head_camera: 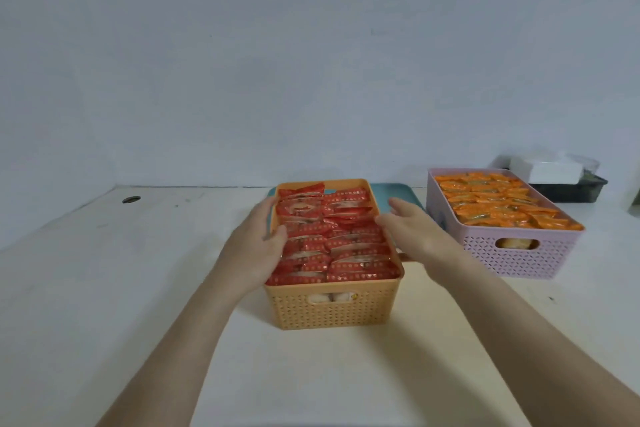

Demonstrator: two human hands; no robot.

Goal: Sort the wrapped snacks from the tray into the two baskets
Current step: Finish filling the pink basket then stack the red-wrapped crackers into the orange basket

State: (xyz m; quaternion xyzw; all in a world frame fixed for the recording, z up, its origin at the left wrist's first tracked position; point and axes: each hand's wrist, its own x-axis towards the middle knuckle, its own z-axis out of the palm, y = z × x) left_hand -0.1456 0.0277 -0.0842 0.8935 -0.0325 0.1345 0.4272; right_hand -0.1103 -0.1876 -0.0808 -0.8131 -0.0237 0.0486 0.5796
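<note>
Red-wrapped snacks are seen packed in two tight rows, filling the orange perforated plastic basket right up to its rim, dead centre on the pale tabletop. The basket's left rim is gripped by the left hand: the thumb is hooked over the edge onto the red packets, and the fingers are laid along the outer wall. Over on the other side, the right hand is held empty, its fingers spread and fairly straight, just beside the right rim. It is blurred, and whether the plastic is actually touched cannot be told.

Behind the orange basket a flat teal tray is glimpsed, mostly hidden, with only its far corner and right edge shown. To the right, well apart from both hands, a pink perforated plastic basket is stood at an angle on the tabletop, and it is filled to the top with orange-wrapped snacks.

Further back on the right, a black container with a white box on it is set close to the plain pale wall. A small dark round hole is noted in the tabletop at far left.
</note>
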